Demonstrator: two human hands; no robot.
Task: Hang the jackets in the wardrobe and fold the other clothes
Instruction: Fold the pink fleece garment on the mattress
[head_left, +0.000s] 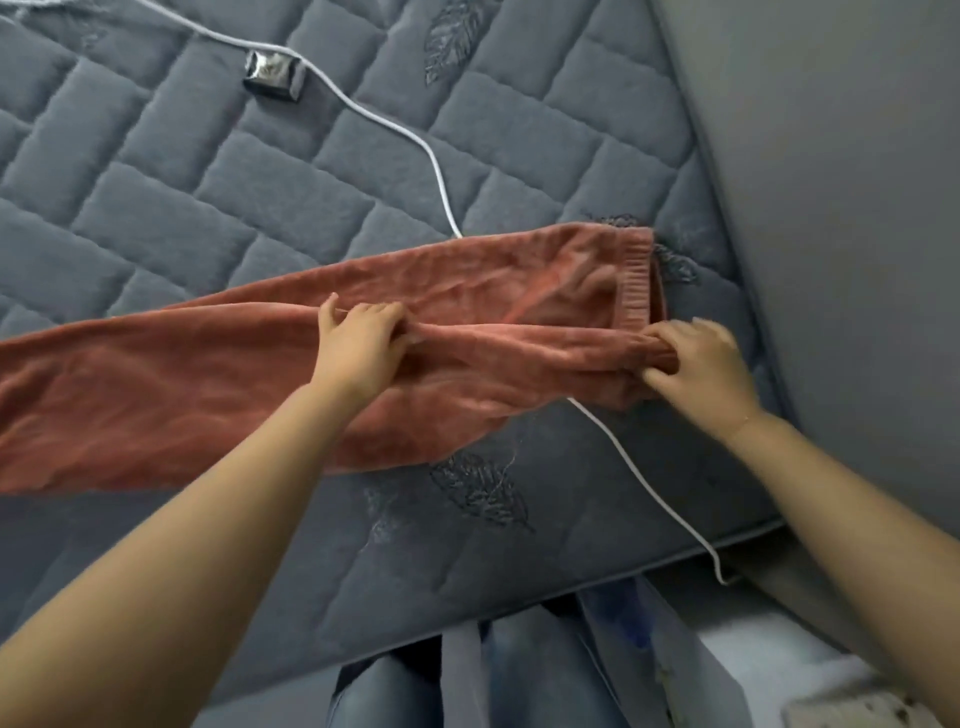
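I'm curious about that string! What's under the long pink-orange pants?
A thin white cable runs under the rust-pink trousers and comes out below them; the stretch between is covered. They lie on the grey quilted mattress.

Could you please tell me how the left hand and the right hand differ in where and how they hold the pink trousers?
The left hand pinches a fold partway along the pink trousers, while the right hand holds them at the waistband end. The left hand's grip lies over the middle of the fabric; the right hand's grip is at the fabric's edge, nearer the grey wall. Both are curled round the cloth, over the quilted mattress.
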